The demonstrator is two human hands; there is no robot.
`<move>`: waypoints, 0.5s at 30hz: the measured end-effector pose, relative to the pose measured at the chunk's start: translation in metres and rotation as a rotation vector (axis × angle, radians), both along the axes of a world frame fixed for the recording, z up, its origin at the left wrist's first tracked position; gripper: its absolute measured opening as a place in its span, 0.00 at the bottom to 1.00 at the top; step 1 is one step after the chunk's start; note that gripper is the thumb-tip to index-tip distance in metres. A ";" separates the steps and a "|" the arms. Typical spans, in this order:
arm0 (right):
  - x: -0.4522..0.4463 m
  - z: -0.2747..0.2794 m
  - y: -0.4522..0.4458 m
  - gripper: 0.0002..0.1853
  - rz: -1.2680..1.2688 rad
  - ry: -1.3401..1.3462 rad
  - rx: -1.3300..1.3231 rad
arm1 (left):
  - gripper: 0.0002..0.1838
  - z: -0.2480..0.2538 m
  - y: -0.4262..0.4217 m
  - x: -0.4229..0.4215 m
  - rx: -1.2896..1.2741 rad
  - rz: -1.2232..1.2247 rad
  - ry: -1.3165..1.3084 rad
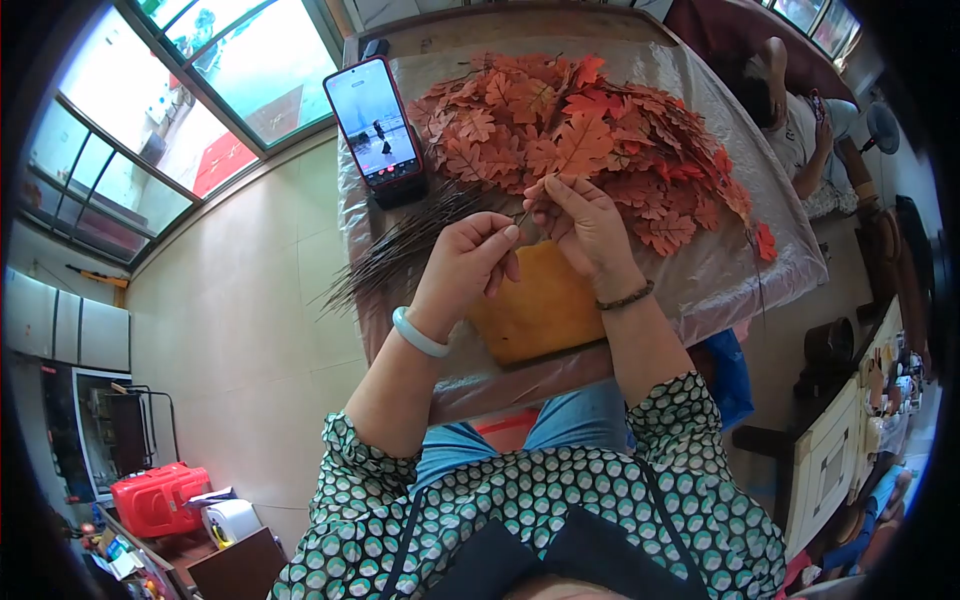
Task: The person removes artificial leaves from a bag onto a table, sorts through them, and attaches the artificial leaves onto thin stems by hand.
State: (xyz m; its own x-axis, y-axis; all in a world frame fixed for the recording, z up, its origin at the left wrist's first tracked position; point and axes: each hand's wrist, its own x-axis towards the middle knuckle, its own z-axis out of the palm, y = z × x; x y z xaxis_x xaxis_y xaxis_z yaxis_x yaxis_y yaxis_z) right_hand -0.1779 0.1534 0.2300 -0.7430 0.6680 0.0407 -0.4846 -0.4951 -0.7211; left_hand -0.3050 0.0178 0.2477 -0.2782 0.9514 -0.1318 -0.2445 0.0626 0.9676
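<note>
My left hand is closed in a pinch on a thin brownish stem that runs across to my right hand. The fingertips of my right hand are pinched at the other end of the stem. Just beyond those fingertips, a large orange-red artificial oak leaf shows in front of a heap of similar leaves; I cannot tell whether it joins the stem. A bundle of thin dark stems lies left of my left hand. Under both hands is a yellow-brown board.
A phone with a lit screen stands upright at the table's left. Clear plastic covers the table. A person reclines at the upper right. A red case sits at the lower left.
</note>
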 end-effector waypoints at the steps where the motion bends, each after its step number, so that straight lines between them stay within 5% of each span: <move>1: 0.000 0.000 0.000 0.07 0.004 0.001 -0.001 | 0.09 0.000 0.000 0.000 0.003 0.000 -0.002; 15: 0.004 0.009 -0.002 0.07 0.020 -0.001 0.010 | 0.09 0.006 -0.003 0.001 0.008 -0.017 -0.088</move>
